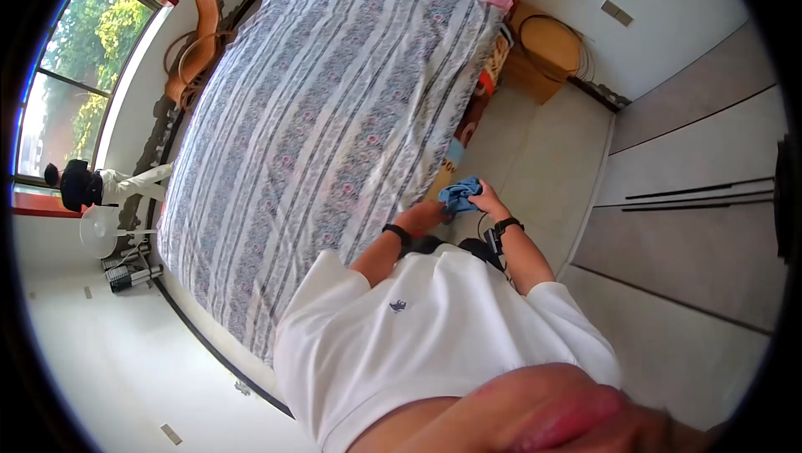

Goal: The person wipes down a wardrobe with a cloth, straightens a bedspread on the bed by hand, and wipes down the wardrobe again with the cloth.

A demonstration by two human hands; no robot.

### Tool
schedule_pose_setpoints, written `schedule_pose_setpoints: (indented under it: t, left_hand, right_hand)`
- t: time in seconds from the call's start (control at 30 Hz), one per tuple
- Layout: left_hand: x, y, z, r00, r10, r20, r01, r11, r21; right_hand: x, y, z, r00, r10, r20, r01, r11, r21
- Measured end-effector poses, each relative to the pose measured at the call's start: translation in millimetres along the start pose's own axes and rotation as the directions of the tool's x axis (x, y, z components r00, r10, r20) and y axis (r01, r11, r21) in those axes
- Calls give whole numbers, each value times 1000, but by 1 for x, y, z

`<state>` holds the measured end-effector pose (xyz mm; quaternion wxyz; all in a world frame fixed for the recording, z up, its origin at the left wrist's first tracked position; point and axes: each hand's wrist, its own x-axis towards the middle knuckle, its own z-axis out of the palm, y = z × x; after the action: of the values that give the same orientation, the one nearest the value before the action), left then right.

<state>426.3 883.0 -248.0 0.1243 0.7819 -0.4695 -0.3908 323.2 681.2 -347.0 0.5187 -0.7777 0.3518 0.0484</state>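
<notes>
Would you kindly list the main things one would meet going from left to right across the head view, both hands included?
Window → wooden chair → left hand → blue cloth → right hand → round-topped nightstand → grey wardrobe.

Passage: floor (568, 144) between bed (326, 127) and wardrobe (685, 165) | Obstacle: nightstand (547, 43), far end
</notes>
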Motion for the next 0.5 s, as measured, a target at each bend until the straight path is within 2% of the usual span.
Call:
schedule_pose_setpoints:
  t: [0.03,0.07,0.13,0.17,0.2,0.27,0.3,0.37,0.43,0.5]
  left_hand:
    - [9,25,-26,996,-26,83,27,1000,-6]
    - [31,31,-36,997,-19,80,20,1000,-12]
    - [70,33,-49,984,116,135,-116,993,-3]
    - [82,41,-61,988,129,83,-130,991,7]
    - [96,48,-73,987,130,93,-131,991,5]
    - [129,59,-98,964,211,-163,-236,959,-159]
    - [147,62,-110,970,156,-189,-185,972,-145]
    - [206,57,-128,947,134,-292,-199,958,-205]
    - [281,54,-146,917,118,-381,-209,955,-208]
    - [373,48,-167,756,433,-491,-520,853,-50]
  right_hand:
    - [5,-13,-27,989,74,130,-72,997,-21]
    - [15,-19,-44,989,77,126,-74,997,-30]
    - [39,-18,-60,990,95,102,-98,995,17]
    - [27,-59,-84,957,249,152,-263,962,81]
    - [41,-59,-95,954,257,153,-272,959,84]
    - [79,-55,-113,964,96,247,-169,942,291]
    - [107,-54,-122,954,238,181,-284,912,297]
    - [144,-85,-160,972,229,59,-217,764,608]
    - [196,-118,-204,978,206,-29,-118,663,739]
    - [227,-167,-263,993,116,-23,-58,650,757]
